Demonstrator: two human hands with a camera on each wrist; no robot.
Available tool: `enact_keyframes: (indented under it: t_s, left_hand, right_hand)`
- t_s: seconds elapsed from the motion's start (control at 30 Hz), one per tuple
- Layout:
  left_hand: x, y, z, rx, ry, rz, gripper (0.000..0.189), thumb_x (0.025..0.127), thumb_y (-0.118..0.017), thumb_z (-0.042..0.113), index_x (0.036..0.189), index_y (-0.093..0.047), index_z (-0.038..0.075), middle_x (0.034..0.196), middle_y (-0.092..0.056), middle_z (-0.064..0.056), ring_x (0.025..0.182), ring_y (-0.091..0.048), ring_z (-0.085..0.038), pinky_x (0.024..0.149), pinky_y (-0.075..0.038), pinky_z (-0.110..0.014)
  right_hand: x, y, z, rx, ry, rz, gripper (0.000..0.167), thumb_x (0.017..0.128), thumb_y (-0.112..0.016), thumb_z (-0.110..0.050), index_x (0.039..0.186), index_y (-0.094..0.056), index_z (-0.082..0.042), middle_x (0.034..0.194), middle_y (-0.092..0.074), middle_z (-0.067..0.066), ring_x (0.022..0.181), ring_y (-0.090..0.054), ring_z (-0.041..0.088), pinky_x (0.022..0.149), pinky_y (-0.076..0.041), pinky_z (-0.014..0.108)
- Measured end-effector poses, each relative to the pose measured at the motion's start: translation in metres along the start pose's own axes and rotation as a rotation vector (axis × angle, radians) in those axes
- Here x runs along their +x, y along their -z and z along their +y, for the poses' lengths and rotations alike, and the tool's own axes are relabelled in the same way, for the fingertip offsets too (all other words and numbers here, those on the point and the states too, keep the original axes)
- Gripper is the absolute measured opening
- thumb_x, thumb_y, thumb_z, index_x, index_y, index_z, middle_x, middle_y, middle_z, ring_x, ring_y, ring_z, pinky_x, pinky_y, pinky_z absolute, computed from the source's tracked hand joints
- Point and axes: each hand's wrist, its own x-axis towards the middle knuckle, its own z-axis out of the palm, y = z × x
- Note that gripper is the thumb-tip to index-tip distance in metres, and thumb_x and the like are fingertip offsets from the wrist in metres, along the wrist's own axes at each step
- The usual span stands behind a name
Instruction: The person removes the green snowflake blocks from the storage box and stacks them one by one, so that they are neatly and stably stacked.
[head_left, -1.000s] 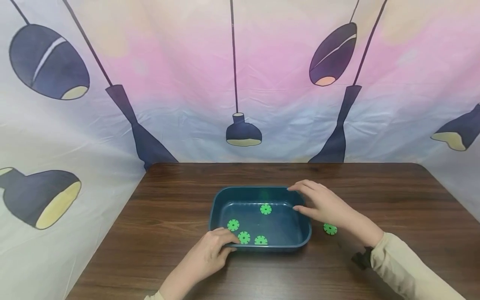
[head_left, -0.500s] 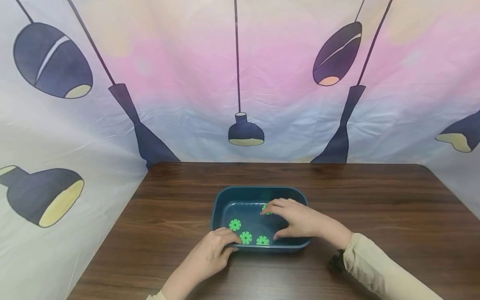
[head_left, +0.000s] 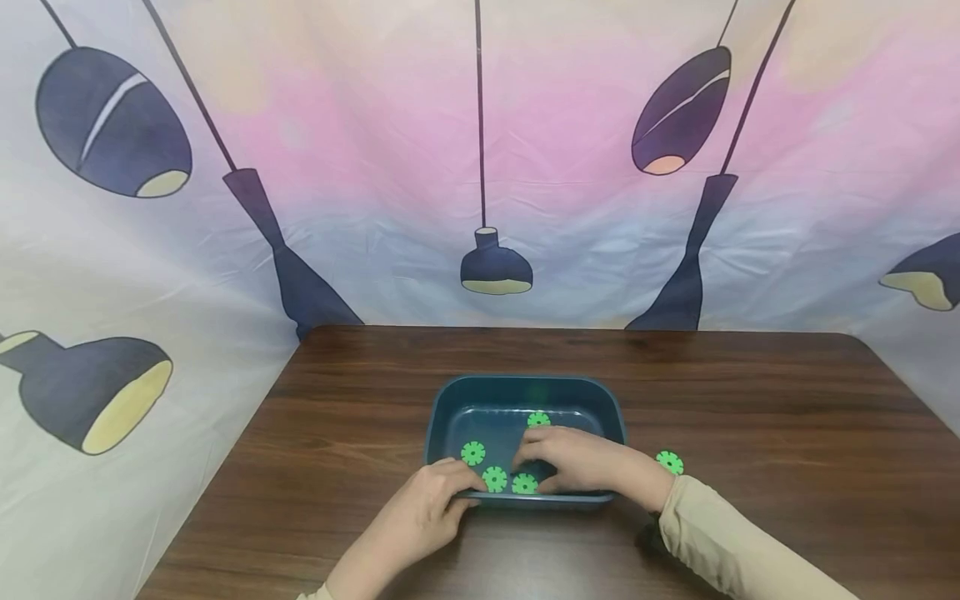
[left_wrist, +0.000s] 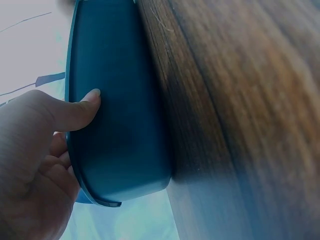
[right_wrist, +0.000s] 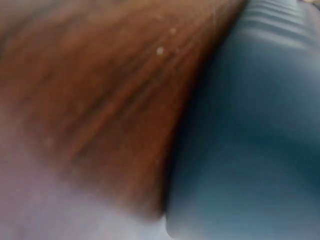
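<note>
A dark teal plastic tub [head_left: 438,417] stands on the table with several notched green discs inside. At its near left, my left hand [head_left: 423,508] grips the rim; the left wrist view shows the thumb [left_wrist: 85,107] against the outer wall [left_wrist: 125,135] and the other fingers over the edge. My right hand [head_left: 573,460] reaches over the tub's right side, fingers loosely bent, with nothing visibly held. Its thumb is close to the front green disc [head_left: 524,484]; contact cannot be made out. Another disc [head_left: 538,420] lies just beyond it, and two more are near the left fingers.
One green disc [head_left: 670,463] lies on the wooden table [head_left: 360,417] right of the tub, beside the right forearm. A cloth printed with lamps [head_left: 420,183] hangs behind the table. The right wrist view is blurred, with the tub's outer side [right_wrist: 250,135] filling its right half.
My right hand has moved left and nearer to me, from the tub's right rim down inside it. The left hand keeps its grip on the rim. The discs lie as before.
</note>
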Motion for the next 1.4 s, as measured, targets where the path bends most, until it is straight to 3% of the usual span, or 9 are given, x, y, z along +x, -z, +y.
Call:
enact_keyframes:
  t_s: [0.2, 0.57, 0.9, 1.17, 1.4]
  left_hand:
    - [0.001, 0.002, 0.0, 0.01, -0.011, 0.013, 0.022, 0.077, -0.071, -0.003, 0.089, -0.068, 0.014, 0.088, -0.065, 0.007, 0.086, -0.06, -0.007, 0.073, -0.053, -0.019]
    - [0.001, 0.002, -0.001, 0.008, -0.014, 0.031, 0.022, 0.076, -0.071, -0.003, 0.088, -0.068, 0.015, 0.087, -0.065, 0.008, 0.084, -0.059, -0.005, 0.073, -0.052, -0.019]
    - [0.0, 0.001, -0.001, 0.01, -0.025, 0.055, 0.022, 0.075, -0.072, -0.003, 0.087, -0.067, 0.015, 0.085, -0.064, 0.009, 0.083, -0.058, -0.005, 0.072, -0.052, -0.019]
    - [-0.001, 0.001, 0.0, -0.005, -0.006, 0.019, 0.018, 0.078, -0.071, -0.001, 0.088, -0.068, 0.014, 0.087, -0.064, 0.008, 0.084, -0.059, -0.005, 0.072, -0.052, -0.019]
    - [-0.001, 0.0, 0.0, -0.008, -0.013, 0.008, 0.019, 0.078, -0.07, -0.001, 0.088, -0.068, 0.014, 0.087, -0.065, 0.007, 0.085, -0.059, -0.006, 0.073, -0.053, -0.02]
  right_hand:
    - [0.004, -0.002, -0.004, -0.058, 0.035, 0.051, 0.029, 0.08, -0.074, -0.025, 0.107, -0.066, -0.017, 0.1, -0.057, -0.007, 0.093, -0.055, 0.006, 0.08, -0.048, 0.018]
    - [0.007, 0.001, -0.006, -0.041, 0.01, -0.008, 0.028, 0.082, -0.073, -0.024, 0.107, -0.063, -0.016, 0.104, -0.058, -0.007, 0.098, -0.055, 0.006, 0.085, -0.048, 0.018]
    - [0.008, 0.002, -0.007, -0.009, 0.038, 0.011, 0.028, 0.081, -0.074, -0.019, 0.107, -0.066, -0.015, 0.102, -0.064, -0.007, 0.089, -0.057, 0.0, 0.076, -0.047, 0.012]
    - [0.007, -0.001, -0.004, 0.008, 0.048, 0.028, 0.028, 0.081, -0.074, -0.021, 0.107, -0.067, -0.015, 0.101, -0.064, -0.007, 0.088, -0.057, -0.001, 0.075, -0.048, 0.011]
    - [-0.004, 0.003, 0.003, 0.08, 0.019, 0.093, 0.028, 0.082, -0.071, -0.022, 0.109, -0.067, -0.015, 0.102, -0.063, -0.009, 0.088, -0.057, -0.001, 0.073, -0.049, 0.015]
